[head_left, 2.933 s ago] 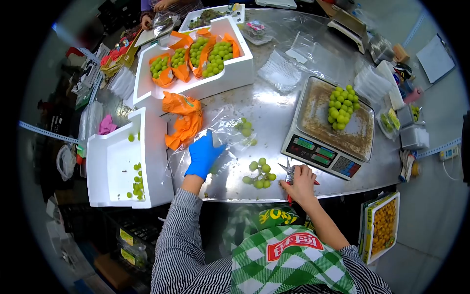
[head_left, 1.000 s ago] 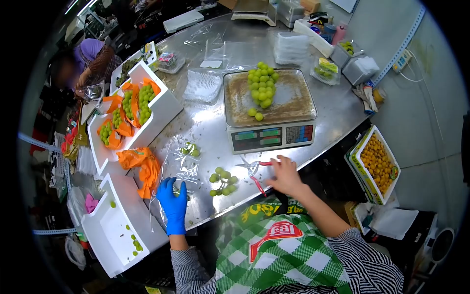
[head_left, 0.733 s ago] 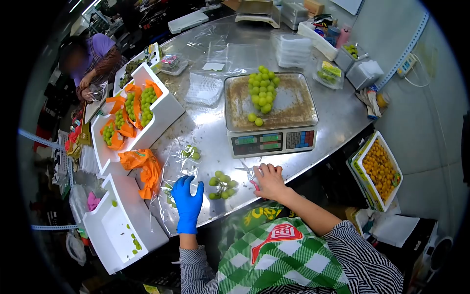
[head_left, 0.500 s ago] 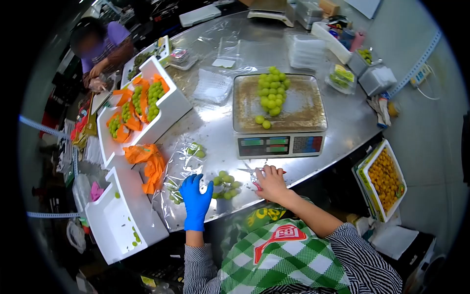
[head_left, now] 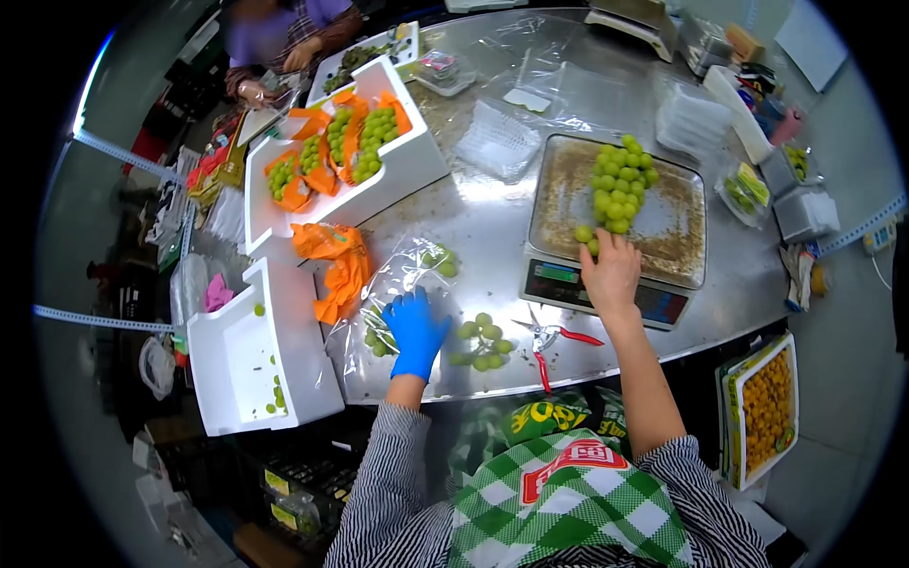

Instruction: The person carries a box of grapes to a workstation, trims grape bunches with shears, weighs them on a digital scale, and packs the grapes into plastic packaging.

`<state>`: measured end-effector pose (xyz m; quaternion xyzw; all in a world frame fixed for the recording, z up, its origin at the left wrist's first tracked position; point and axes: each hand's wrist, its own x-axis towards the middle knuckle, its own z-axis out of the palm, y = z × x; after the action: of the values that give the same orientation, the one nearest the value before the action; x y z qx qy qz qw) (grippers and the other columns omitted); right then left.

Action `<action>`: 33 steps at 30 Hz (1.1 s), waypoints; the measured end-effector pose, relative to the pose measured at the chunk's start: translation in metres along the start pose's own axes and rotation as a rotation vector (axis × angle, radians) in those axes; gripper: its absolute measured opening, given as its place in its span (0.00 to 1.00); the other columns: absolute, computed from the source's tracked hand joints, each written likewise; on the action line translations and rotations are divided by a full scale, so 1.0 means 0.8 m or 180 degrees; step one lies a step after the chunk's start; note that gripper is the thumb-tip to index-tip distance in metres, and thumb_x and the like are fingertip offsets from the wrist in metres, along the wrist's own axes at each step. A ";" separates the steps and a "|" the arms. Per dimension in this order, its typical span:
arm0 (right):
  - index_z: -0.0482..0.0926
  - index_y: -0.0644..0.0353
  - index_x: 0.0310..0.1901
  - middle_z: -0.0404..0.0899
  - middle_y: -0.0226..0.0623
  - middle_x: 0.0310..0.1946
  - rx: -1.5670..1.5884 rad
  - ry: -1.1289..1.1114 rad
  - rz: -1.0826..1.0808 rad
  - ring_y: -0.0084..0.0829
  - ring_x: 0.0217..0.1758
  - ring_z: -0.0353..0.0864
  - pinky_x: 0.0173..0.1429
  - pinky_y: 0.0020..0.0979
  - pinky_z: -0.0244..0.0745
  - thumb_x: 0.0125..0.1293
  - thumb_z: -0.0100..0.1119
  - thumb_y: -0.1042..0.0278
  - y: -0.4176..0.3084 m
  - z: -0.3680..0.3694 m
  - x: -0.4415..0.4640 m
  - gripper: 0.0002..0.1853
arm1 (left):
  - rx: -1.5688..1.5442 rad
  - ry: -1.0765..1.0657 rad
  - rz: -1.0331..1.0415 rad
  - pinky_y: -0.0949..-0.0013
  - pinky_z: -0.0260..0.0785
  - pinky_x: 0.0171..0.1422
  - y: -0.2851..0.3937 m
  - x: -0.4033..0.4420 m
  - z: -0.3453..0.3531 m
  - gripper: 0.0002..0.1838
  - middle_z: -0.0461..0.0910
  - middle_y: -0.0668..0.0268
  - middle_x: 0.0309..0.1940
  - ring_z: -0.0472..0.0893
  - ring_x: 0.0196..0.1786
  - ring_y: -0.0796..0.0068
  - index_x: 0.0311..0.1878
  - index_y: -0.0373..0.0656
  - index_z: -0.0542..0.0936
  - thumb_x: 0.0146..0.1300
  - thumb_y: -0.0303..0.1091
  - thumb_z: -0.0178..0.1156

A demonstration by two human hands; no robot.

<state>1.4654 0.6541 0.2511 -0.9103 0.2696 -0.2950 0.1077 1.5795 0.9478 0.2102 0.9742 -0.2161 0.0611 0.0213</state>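
My left hand [head_left: 415, 331], in a blue glove, rests open with spread fingers on clear plastic film [head_left: 383, 284]. Some green grapes [head_left: 377, 341] lie beside its fingertips. My bare right hand [head_left: 613, 275] reaches over the front edge of the scale [head_left: 677, 256], fingers stretched toward two loose grapes [head_left: 583, 233]; contact is hard to make out. A large bunch of green grapes [head_left: 620, 185] lies on the weighing pan. Red-handled pruning shears [head_left: 544, 338] lie on the table with handles apart. Between them and my left hand sits a small grape cluster [head_left: 485, 341].
White foam boxes stand at left: one [head_left: 417, 161] holds grapes in orange paper, another [head_left: 312, 379] a few loose grapes. Crumpled orange paper [head_left: 343, 275] lies nearby. Plastic trays [head_left: 497, 140] are farther back. A co-worker's hand [head_left: 256, 93] is at upper left. Yellow fruit [head_left: 767, 407] fills a box at right.
My right hand has let go of the pruning shears and moved forward to the scale. My left hand stays at the plastic film. The camera view has shifted.
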 end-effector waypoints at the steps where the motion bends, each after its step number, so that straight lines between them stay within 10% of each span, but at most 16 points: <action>1: 0.79 0.58 0.45 0.78 0.42 0.36 0.0034 -0.0018 0.0026 0.45 0.42 0.76 0.48 0.44 0.66 0.55 0.63 0.63 0.001 0.004 -0.001 0.16 | 0.0136 -0.0192 -0.0169 0.50 0.56 0.62 -0.002 0.006 0.000 0.22 0.78 0.57 0.42 0.75 0.51 0.56 0.46 0.47 0.79 0.47 0.44 0.67; 5: 0.79 0.58 0.45 0.77 0.41 0.38 0.0543 0.0025 0.0092 0.45 0.42 0.76 0.49 0.41 0.69 0.56 0.62 0.67 -0.002 0.002 -0.002 0.15 | 0.0474 -0.0025 0.0097 0.48 0.55 0.62 -0.054 0.025 0.043 0.08 0.78 0.58 0.35 0.75 0.48 0.58 0.35 0.45 0.81 0.51 0.32 0.59; 12: 0.78 0.62 0.44 0.76 0.41 0.41 0.1750 -0.0010 -0.0541 0.42 0.39 0.79 0.43 0.35 0.75 0.53 0.64 0.74 -0.088 -0.007 -0.026 0.14 | 0.0277 0.1266 -0.0042 0.47 0.54 0.60 -0.100 0.047 -0.001 0.23 0.80 0.57 0.40 0.77 0.49 0.56 0.46 0.44 0.77 0.48 0.45 0.66; 18: 0.78 0.62 0.39 0.76 0.43 0.38 0.2145 -0.0947 -0.0498 0.47 0.37 0.79 0.41 0.39 0.75 0.55 0.61 0.74 -0.145 0.061 -0.048 0.09 | -0.0180 -0.0717 -0.0110 0.49 0.52 0.62 -0.154 0.067 -0.002 0.19 0.83 0.58 0.33 0.81 0.43 0.59 0.41 0.47 0.82 0.51 0.49 0.64; 23: 0.80 0.62 0.37 0.77 0.46 0.33 0.2126 -0.1234 -0.0059 0.47 0.33 0.79 0.40 0.40 0.75 0.55 0.61 0.72 -0.152 0.136 -0.054 0.08 | -0.2034 0.0417 -0.0421 0.68 0.71 0.32 -0.221 0.079 -0.004 0.12 0.82 0.57 0.25 0.79 0.25 0.71 0.38 0.38 0.83 0.56 0.37 0.65; 25: 0.80 0.63 0.37 0.78 0.45 0.32 0.2101 -0.1354 0.0184 0.43 0.33 0.80 0.39 0.37 0.75 0.55 0.62 0.71 -0.153 0.151 -0.056 0.09 | -0.2359 0.0468 -0.1181 0.70 0.71 0.38 -0.247 0.084 -0.041 0.13 0.83 0.59 0.28 0.79 0.29 0.75 0.40 0.36 0.83 0.57 0.36 0.66; 33: 0.81 0.63 0.42 0.80 0.43 0.37 0.2374 -0.1553 0.0816 0.34 0.35 0.82 0.41 0.32 0.77 0.55 0.62 0.70 -0.145 0.180 -0.061 0.13 | 0.0301 0.1661 -0.0025 0.58 0.61 0.54 -0.360 0.117 -0.088 0.09 0.79 0.66 0.34 0.77 0.44 0.61 0.43 0.50 0.81 0.58 0.32 0.60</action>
<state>1.5670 0.7827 0.1534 -0.8116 0.2223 -0.1333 0.5236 1.7781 1.1737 0.2874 0.9262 -0.1964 0.3202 0.0310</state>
